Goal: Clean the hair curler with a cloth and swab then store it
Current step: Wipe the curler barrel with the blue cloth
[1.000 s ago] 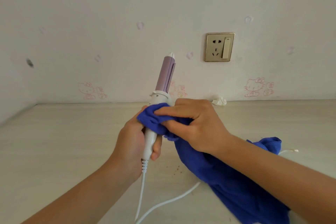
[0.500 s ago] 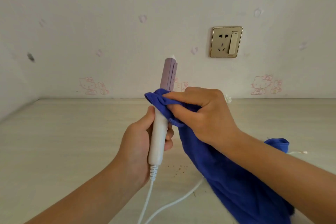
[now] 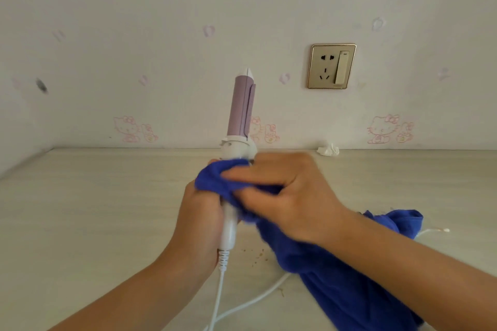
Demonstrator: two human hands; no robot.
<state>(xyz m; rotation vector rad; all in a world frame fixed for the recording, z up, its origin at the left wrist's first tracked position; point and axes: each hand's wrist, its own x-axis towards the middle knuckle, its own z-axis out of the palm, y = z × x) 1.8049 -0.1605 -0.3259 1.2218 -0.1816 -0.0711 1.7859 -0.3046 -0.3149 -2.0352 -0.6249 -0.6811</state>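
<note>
- curler upright at centre, barrel pointing 12 o'clock.
- left hand wraps its handle, steadying it.
- right hand, from 3 o'clock, pinches blue cloth around the handle to wipe.

Pale table, crumpled tissue, white cord, crumbs

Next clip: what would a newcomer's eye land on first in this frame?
The hair curler stands upright at the centre, purple barrel against the pale wall, its white handle gripped by the left hand. The right hand holds a bright blue cloth around the handle below the barrel, the rest trailing to the lower right. A gold wall socket sits on the wall, upper right.
</note>
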